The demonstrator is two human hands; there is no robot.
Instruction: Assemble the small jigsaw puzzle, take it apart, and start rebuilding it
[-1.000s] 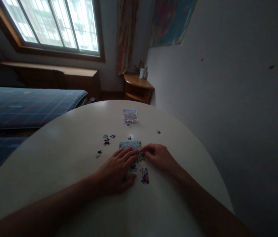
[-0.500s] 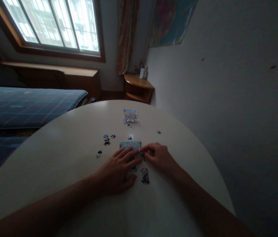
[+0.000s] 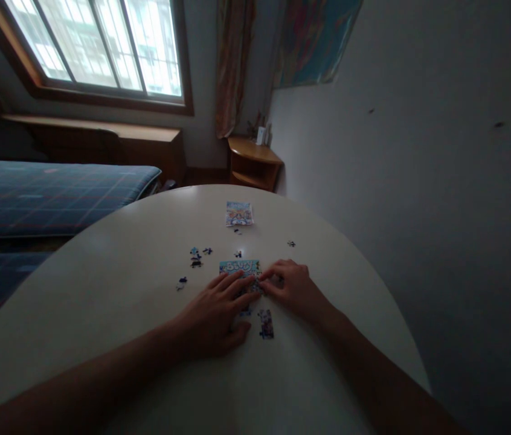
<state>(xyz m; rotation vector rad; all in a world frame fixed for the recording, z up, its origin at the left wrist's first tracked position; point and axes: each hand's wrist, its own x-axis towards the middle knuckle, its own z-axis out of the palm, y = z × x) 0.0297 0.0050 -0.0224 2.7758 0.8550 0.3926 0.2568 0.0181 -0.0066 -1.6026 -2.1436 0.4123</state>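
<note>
A partly joined jigsaw puzzle [image 3: 239, 266] with "Bluey" lettering lies on the round white table [image 3: 147, 241]. My left hand [image 3: 219, 311] rests flat over its lower left part, fingers spread, hiding much of the picture. At the puzzle's right edge my right hand [image 3: 289, 284] has thumb and forefinger pinched together; a small puzzle piece seems to be between the tips, though it is mostly hidden. Just below the hands lies a joined strip of puzzle pieces [image 3: 266, 324], touched by neither hand.
Loose puzzle pieces [image 3: 196, 260] lie in a group left of the puzzle, with a lone piece [image 3: 182, 283] nearer me. Another piece [image 3: 292, 243] sits to the right. A small printed picture packet [image 3: 239, 214] lies farther back. The wall [image 3: 395, 211] runs along the right.
Both hands stay almost where they were. The right fingertips have shifted very slightly at the puzzle's right edge.
</note>
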